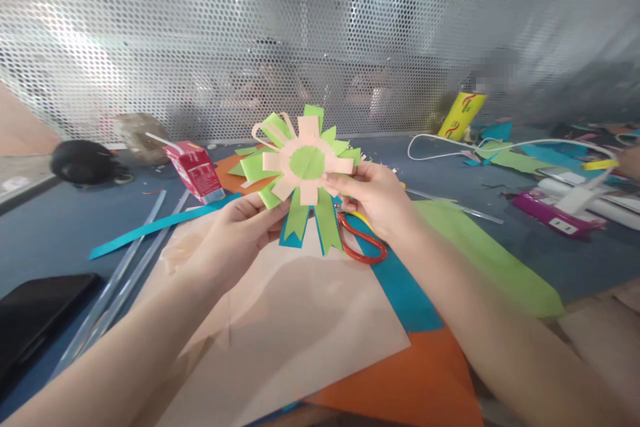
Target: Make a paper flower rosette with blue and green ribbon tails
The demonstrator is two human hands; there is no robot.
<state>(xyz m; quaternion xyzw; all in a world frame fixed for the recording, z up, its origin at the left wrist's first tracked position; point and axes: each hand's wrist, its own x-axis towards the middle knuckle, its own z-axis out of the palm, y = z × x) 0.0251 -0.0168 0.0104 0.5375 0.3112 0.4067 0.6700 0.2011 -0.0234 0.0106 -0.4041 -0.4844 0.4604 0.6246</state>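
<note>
A paper rosette (307, 164) is held up in the middle of the view, above the paper sheets. It has a round green centre, pale peach strips, green loops behind them, and green and blue notched tails hanging down. My left hand (246, 230) pinches its lower left edge. My right hand (375, 197) grips the right side, thumb on the front near the centre. Just under my right hand lies a pair of scissors with red handles (367, 259), its blades mostly hidden. Below the rosette spreads a large pale peach sheet (300, 320).
Orange paper (410, 380), blue paper (407, 293) and green paper (495, 260) lie around the peach sheet. At left are clear sticks (117, 287), a black phone (43, 313) and a red drink carton (194, 171). A purple power strip (555, 213) and yellow can (463, 115) stand right.
</note>
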